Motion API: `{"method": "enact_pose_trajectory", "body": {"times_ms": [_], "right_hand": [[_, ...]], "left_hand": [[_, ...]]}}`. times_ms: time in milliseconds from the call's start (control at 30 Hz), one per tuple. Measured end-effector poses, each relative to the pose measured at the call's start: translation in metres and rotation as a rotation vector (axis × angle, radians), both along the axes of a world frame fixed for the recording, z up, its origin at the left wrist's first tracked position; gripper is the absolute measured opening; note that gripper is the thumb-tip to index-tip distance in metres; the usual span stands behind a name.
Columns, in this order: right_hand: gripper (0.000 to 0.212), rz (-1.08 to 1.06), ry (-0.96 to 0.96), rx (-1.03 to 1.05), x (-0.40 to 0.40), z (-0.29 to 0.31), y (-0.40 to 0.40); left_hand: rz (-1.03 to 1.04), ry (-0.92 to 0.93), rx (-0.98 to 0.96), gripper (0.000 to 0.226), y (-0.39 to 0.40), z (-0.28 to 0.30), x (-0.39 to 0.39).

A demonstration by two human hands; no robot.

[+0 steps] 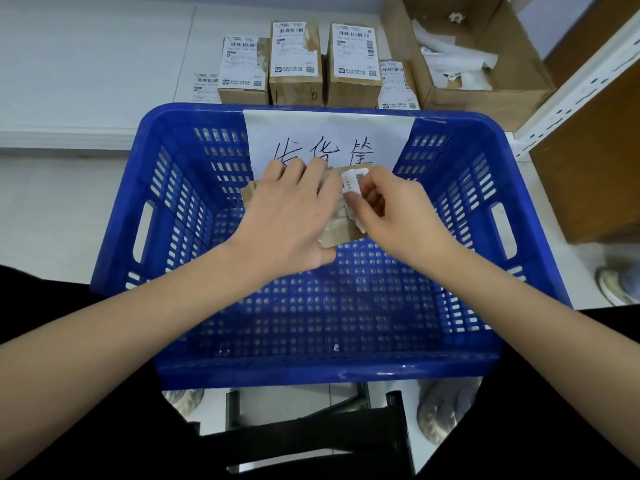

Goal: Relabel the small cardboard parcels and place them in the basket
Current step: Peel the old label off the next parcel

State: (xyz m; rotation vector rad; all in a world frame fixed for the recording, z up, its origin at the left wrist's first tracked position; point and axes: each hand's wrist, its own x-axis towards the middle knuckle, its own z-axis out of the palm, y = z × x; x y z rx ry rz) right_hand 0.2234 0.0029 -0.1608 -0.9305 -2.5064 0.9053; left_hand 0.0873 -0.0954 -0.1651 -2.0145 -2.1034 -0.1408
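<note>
Over the blue plastic basket (460, 209) my left hand (287, 216) grips a small cardboard parcel (341, 233) from above, hiding most of it. My right hand (391, 213) pinches a crumpled white label (351, 183) at the parcel's right side, its free end lifted off the cardboard. Several more labelled cardboard parcels (296, 60) stand in a row on the white surface behind the basket. A loose flat label (205, 85) lies at the left of that row.
A white paper sign (329, 133) with handwriting hangs on the basket's far wall. An open cardboard box (485, 95) with peeled white paper scraps sits at back right, beside a white metal shelf post (568, 88). A black stool (311, 434) is below the basket.
</note>
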Motion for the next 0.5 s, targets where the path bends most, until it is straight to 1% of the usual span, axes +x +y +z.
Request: {"method": "enact_pose_trajectory", "body": {"times_ms": [67,200,300,433,500], "right_hand": [[0.017,-0.018,0.000,-0.041,0.001,0.000,0.003],[0.017,-0.049,0.109,-0.198,0.004,-0.002,0.006],[0.015,-0.051,0.166,-0.263,0.005,0.000,0.008],[0.013,-0.028,0.246,-0.337,0.008,0.005,0.012],[0.015,-0.018,0.262,-0.372,0.009,0.005,0.012]], "left_hand": [[-0.009,-0.028,0.010,0.071,0.001,-0.001,0.000],[-0.054,-0.011,0.002,0.072,0.004,-0.003,-0.006],[-0.075,-0.004,0.010,0.070,0.004,0.000,-0.011],[-0.104,-0.008,0.051,0.071,0.003,-0.001,-0.016],[-0.101,-0.047,0.068,0.071,0.003,-0.002,-0.017]]}}
